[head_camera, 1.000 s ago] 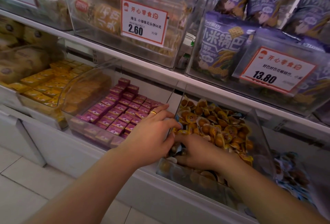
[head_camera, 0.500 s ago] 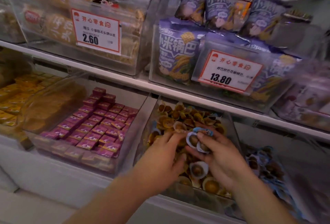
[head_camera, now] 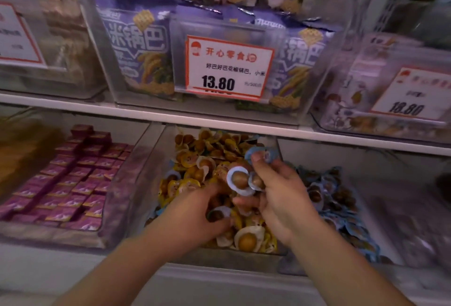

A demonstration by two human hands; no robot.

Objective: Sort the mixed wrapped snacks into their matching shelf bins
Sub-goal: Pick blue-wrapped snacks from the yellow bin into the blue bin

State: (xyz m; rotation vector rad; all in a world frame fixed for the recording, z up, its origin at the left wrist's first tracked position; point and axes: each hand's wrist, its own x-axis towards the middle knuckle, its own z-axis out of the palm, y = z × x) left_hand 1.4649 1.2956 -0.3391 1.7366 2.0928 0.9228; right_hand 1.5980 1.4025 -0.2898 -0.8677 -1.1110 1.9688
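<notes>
Above both hands, the upper shelf carries clear bins of purple snack bags behind a price card reading 13.80. Left of the left hand lies a bin of pink wrapped blocks. Both hands work in the middle bin of yellow-wrapped snacks. Right of the right hand, a bin holds blue-wrapped snacks. Left hand digs into the pile, fingers curled around a wrapped piece. Right hand, raised above the pile, pinches several blue-rimmed snacks.
</notes>
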